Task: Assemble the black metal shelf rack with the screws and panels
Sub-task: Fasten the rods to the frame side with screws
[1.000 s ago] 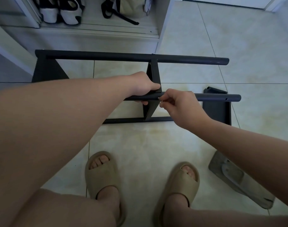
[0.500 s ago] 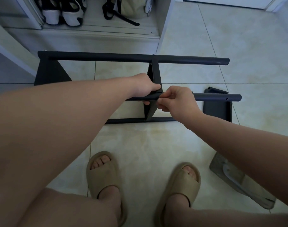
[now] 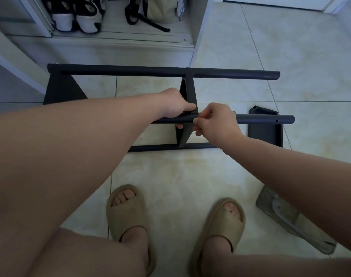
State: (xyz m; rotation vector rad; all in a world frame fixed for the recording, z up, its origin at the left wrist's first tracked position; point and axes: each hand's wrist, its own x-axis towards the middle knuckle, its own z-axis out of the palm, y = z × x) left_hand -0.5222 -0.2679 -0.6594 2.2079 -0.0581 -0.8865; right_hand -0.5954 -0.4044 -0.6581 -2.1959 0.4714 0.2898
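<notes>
The black metal rack [image 3: 130, 70] lies on its side on the tiled floor, with a far pole, a near pole [image 3: 264, 119] and a lower pole joined by a middle panel [image 3: 188, 90]. My left hand [image 3: 174, 104] grips the near pole where the middle panel meets it. My right hand [image 3: 214, 120] is just to the right, its fingertips pinching something small at that joint; what it pinches is hidden. A loose black panel [image 3: 264, 134] lies flat under the near pole's right end.
A clear plastic bag [image 3: 290, 220] lies on the floor at the right. My two feet in tan slippers [image 3: 128, 212] stand in front of the rack. An open cabinet [image 3: 118, 35] with shoes and a bag is behind the rack.
My right hand has shifted slightly left along the near pole and turned at the joint. My left hand and the rack have stayed in place.
</notes>
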